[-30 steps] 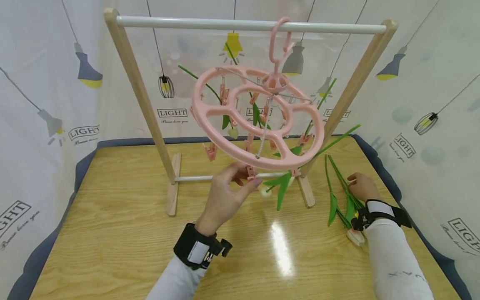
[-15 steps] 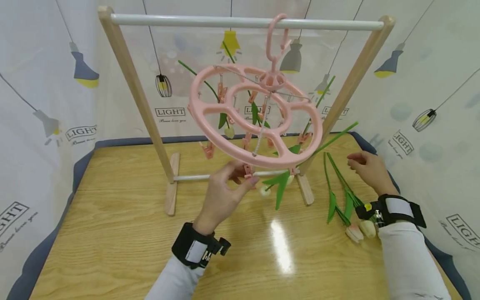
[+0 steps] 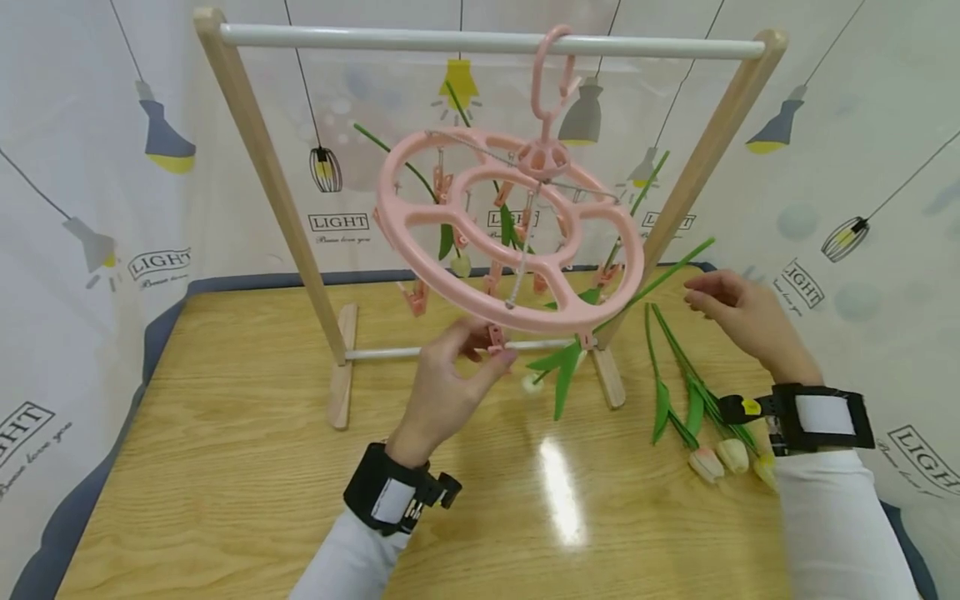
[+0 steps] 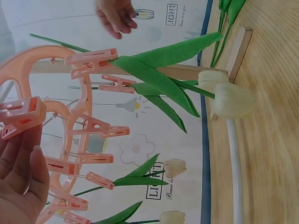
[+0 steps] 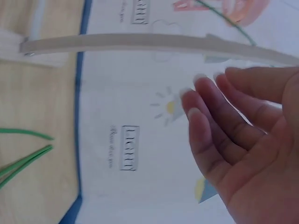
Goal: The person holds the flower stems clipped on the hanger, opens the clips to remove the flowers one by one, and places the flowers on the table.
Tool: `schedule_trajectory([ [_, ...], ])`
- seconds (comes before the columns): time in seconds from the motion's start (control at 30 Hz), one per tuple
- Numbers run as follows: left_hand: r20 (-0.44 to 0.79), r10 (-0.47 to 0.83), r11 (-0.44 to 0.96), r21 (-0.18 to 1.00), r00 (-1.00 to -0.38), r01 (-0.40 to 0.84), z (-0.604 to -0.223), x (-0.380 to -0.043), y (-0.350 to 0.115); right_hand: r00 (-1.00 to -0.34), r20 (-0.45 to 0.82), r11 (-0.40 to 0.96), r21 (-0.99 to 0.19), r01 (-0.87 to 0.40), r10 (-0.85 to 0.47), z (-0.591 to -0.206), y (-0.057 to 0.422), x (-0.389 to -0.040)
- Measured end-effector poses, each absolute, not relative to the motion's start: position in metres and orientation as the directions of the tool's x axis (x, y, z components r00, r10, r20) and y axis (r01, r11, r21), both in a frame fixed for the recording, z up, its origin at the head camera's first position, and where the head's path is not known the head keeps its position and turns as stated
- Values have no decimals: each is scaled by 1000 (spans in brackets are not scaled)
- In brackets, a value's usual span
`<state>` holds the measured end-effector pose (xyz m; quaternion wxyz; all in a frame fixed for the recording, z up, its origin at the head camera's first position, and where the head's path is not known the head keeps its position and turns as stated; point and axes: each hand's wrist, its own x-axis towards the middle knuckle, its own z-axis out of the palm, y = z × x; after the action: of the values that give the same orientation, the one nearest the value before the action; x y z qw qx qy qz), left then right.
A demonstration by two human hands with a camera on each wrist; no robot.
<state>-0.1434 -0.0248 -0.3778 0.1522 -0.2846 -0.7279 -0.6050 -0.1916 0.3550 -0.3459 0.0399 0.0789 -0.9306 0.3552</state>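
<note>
A pink round clip hanger (image 3: 420, 267) hangs by its hook from the white bar. My left hand (image 3: 450, 383) is under the hanger's front edge, thumb and fingers pinching a pink clothespin (image 3: 496, 337). In the left wrist view that clothespin (image 4: 23, 116) sits at the fingertips with no flower in it. Beside it, another clip holds a white tulip (image 4: 233, 100) upside down by its stem. My right hand (image 3: 742, 321) is raised at the right with fingers loosely bent, holding nothing, as the right wrist view of the hand (image 5: 247, 121) also shows.
Several tulips (image 3: 705, 463) lie on the table (image 3: 247, 483) at the right, stems pointing to the back. A wooden-legged rack (image 3: 285, 192) stands around the hanger. More white tulips (image 4: 175, 168) hang from clips at its far side. A printed cloth (image 3: 75, 350) walls the table.
My right hand has lifted from beside the lying tulips and moved up and back, empty. The left hand keeps its pinch on the clothespin. The head view has shifted slightly.
</note>
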Motion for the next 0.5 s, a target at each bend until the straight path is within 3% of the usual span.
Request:
schedule_trajectory([
  [0.33,594,212,95,778,-776,621,-376,-144,-25,-925,-8,695,-663,-279,-379,-316,311,-178],
  [0.5,590,210,95,781,-780,617,-377,-143,-25,-904,17,647,-693,-318,-426,-316,295,-176],
])
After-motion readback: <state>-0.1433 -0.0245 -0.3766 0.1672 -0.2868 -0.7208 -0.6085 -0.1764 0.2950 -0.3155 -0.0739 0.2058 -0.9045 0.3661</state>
